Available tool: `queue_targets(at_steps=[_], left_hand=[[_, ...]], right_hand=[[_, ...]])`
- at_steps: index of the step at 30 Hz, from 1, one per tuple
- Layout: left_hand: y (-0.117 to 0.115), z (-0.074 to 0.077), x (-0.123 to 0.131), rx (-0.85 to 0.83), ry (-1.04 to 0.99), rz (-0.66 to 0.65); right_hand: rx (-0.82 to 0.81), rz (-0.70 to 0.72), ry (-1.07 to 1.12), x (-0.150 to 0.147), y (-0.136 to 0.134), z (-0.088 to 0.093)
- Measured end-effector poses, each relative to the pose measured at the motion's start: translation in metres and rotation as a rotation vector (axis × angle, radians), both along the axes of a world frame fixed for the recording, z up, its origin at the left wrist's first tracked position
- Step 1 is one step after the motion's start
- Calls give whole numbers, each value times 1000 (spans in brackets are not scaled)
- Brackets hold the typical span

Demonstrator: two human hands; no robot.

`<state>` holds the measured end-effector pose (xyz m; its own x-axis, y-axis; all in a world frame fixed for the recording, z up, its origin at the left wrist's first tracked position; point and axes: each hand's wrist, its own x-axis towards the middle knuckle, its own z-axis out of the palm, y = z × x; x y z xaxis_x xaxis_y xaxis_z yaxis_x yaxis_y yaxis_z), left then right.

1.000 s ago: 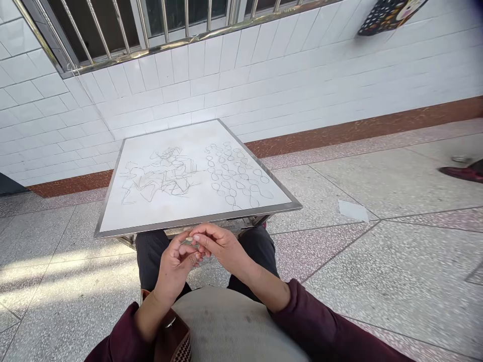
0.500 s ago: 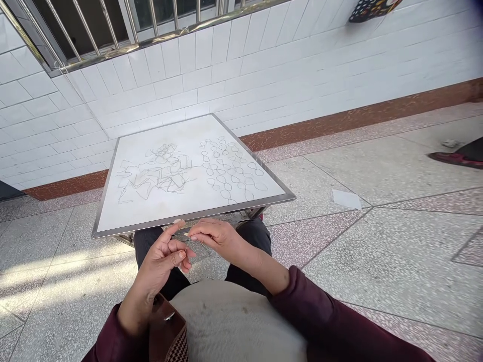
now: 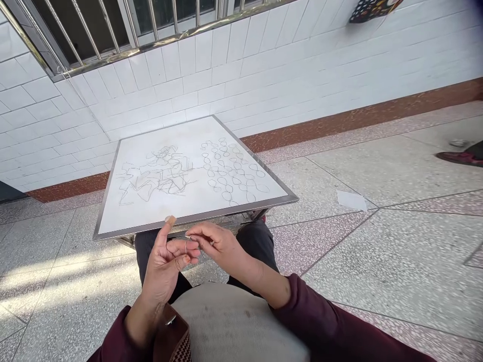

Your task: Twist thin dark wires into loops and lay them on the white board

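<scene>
Rn R hand (image 3: 222, 249) pinching thin strand (image 3: 185, 246) nr table (image 3: 211, 215), L hand (image 3: 158, 269) grip unclear.

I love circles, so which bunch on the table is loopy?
The right bunch: its thin shapes make rounded loops, while the left bunch looks jagged and tangled.

thin strand (image 3: 186, 247) | pale, slightly curved | between right hand (image 3: 221, 246) and left hand (image 3: 161, 269)

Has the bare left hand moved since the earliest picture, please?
Yes, the bare left hand has shifted slightly left against the white rectangular table with grey metal edging.
</scene>
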<state>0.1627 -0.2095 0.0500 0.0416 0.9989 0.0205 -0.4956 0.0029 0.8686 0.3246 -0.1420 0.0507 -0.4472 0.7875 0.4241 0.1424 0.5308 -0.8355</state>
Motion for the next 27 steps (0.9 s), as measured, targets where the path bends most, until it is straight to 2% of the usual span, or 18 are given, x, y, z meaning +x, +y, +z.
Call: queue_targets(at_steps=[5, 8, 11, 15, 18, 22, 27], left_hand=[[-4, 1, 5, 74, 14, 157], [-5, 5, 8, 122, 67, 222], [-8, 12, 11, 183, 134, 289], [-10, 20, 18, 303, 246, 441], [-13, 20, 21, 392, 401, 477], [-13, 16, 15, 512, 722, 500], [-4, 18, -1, 889, 1182, 471]], right_hand=[[-257, 90, 3, -5, -9, 5], [-288, 117, -2, -8, -14, 7], [-210, 105, -22, -11, -18, 8], [-86, 130, -19, -15, -22, 11], [-46, 155, -42, -16, -25, 12], [110, 125, -134, -14, -26, 8], [297, 42, -194, -13, -25, 3]])
